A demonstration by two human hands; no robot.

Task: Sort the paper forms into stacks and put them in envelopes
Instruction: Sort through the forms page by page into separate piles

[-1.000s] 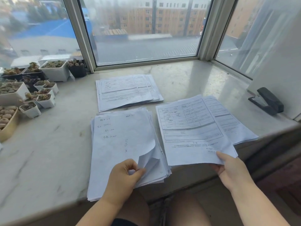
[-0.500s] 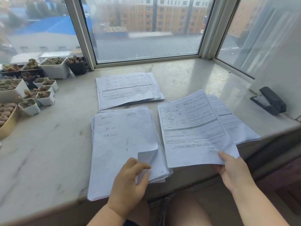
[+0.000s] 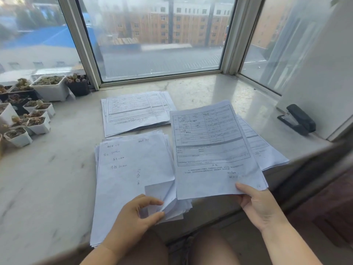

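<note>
The right hand (image 3: 261, 205) pinches a printed form (image 3: 214, 150) by its near edge, above the sill (image 3: 47, 178); the left hand (image 3: 133, 219) pinches a curling corner of the near stack (image 3: 129, 175). Light, floppy sheets likely slide, best taken at edges

Left hand (image 3: 133, 217) pinching stack (image 3: 131, 178) corner, right hand (image 3: 259, 205) gripping printed form (image 3: 214, 150)

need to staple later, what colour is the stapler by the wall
Black stapler, with a metal strip at its front; clearest in the head view.
</note>
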